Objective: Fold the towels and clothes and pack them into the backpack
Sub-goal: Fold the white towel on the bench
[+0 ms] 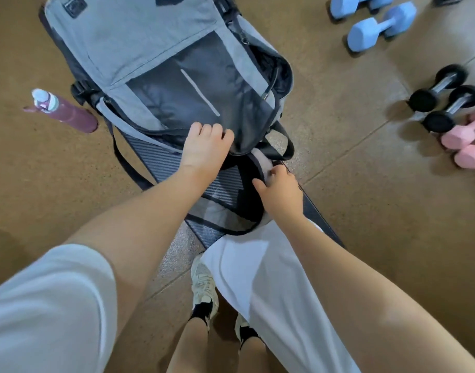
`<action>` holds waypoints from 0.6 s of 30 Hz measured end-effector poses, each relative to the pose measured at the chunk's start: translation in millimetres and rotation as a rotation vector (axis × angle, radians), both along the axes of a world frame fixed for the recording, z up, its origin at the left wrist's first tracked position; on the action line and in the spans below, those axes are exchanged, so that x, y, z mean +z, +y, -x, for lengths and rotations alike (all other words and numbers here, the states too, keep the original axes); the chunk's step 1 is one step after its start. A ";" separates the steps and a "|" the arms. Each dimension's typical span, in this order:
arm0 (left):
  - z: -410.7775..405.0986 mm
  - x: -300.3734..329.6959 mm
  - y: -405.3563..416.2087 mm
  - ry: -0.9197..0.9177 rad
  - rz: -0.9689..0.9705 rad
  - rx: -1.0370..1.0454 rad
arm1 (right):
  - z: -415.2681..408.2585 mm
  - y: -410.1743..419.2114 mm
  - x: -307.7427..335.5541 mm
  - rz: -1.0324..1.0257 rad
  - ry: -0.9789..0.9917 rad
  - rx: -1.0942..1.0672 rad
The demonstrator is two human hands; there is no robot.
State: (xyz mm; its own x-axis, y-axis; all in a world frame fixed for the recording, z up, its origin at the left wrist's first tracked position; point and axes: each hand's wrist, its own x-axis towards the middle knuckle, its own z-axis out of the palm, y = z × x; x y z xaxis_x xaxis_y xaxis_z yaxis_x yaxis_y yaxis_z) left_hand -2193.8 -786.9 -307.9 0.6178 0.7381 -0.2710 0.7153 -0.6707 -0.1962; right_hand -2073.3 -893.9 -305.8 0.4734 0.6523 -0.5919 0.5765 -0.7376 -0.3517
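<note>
A grey backpack [128, 41] with black trim lies on the brown floor, its top towards me and its main compartment unzipped. My left hand [204, 146] grips the near edge of the black-lined front flap. My right hand [280, 192] grips the black rim of the opening at the back panel. A pale folded cloth [262, 160] shows inside the opening between my hands. A white garment [258, 270] hangs below my right forearm, from the bag's mouth down over my legs.
A maroon water bottle [67, 114] lies left of the bag. Blue dumbbells [376, 25], black dumbbells [443, 98] and pink dumbbells [465, 144] sit on the floor to the right. My shoes [204, 289] stand near the bag's shoulder straps.
</note>
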 end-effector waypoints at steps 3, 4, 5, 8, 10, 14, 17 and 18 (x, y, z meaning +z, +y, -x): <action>2.5 -11.3 8.3 -0.043 0.020 0.025 | 5.6 -2.3 -3.2 -0.090 0.021 -0.042; 3.8 -14.1 11.8 -0.083 0.053 0.050 | 7.8 -3.2 -4.1 -0.119 0.022 -0.048; 5.6 -15.7 16.4 -0.114 0.097 0.081 | 10.0 -3.7 -4.0 -0.147 0.021 -0.051; 11.2 -9.2 33.2 -0.231 0.211 0.235 | 15.7 -2.3 -3.3 -0.212 0.038 -0.130; 14.9 6.1 42.8 -0.355 0.295 0.362 | 22.1 0.9 -3.7 -0.257 0.117 -0.278; 28.2 48.9 56.1 -0.525 0.382 0.453 | 55.6 16.1 4.0 -0.462 0.408 -0.701; 41.5 78.4 69.2 -0.673 0.415 0.548 | 84.1 42.6 11.2 -0.554 0.634 -0.982; 45.6 83.3 72.0 -0.719 0.442 0.585 | 90.1 48.6 8.6 -0.525 0.667 -1.022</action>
